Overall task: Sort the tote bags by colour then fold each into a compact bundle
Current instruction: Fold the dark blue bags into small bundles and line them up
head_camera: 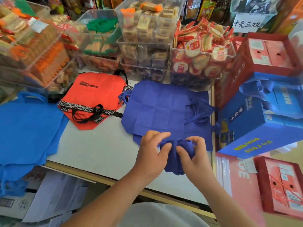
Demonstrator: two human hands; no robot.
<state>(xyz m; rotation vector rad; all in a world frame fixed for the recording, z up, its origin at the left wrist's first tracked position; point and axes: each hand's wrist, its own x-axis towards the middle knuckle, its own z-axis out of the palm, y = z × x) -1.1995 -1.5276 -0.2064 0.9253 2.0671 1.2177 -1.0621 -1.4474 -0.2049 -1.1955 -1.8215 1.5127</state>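
Observation:
A small dark-blue tote bundle [176,158] is held above the near side of the white table [101,145]. My left hand [151,153] pinches its left side and my right hand [195,154] grips its right side, fingers curled into the cloth. Behind the hands, a pile of dark-blue totes [162,108] lies flat with handles trailing right. Red totes with black handles [96,97] are stacked at the table's middle back. A lighter blue tote pile [27,126] drapes over the left edge.
Clear bins of packaged snacks [147,30] line the back of the table. Red and blue gift boxes [262,112] stack on the right, close to the dark-blue pile. Cardboard boxes [54,199] sit below the table's front edge at left.

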